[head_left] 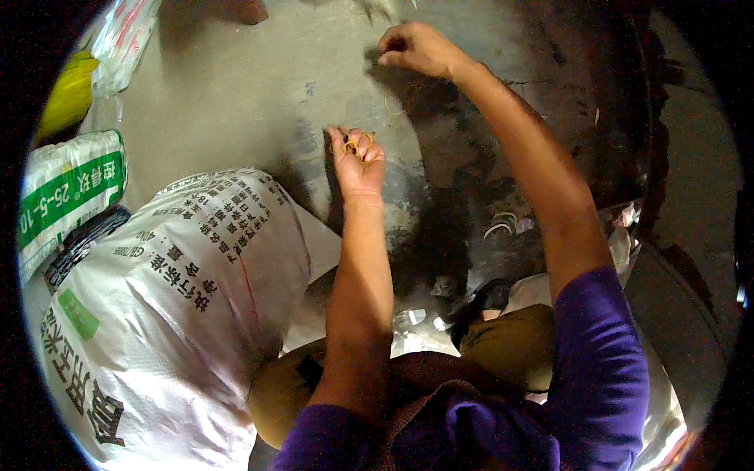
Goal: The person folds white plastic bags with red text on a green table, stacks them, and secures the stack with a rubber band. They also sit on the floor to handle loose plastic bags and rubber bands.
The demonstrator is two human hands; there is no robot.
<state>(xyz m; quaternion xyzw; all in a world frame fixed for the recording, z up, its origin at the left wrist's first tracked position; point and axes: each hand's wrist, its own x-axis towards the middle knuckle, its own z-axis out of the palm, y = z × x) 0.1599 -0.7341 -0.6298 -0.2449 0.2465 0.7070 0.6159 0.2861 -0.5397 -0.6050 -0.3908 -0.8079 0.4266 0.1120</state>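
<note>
My left hand (358, 165) is held palm up over the floor, its fingers curled in. Thin yellow rubber bands (350, 146) loop about those fingers. Farther off and to the right, my right hand (420, 50) is low over the floor, thumb and fingers drawn together. What it may be pinching is too small and dark to make out. A thin yellow loop, like another rubber band (387, 103), shows faintly on the floor between the two hands.
A large printed white woven sack (236, 259) stands close by my left forearm. Left of it are a green-and-white bag (86, 184), a yellow bag (69, 93) and clear plastic (126, 47). Dark wet-looking patches mark the concrete floor (236, 94). White scraps (503, 225) lie near my right elbow.
</note>
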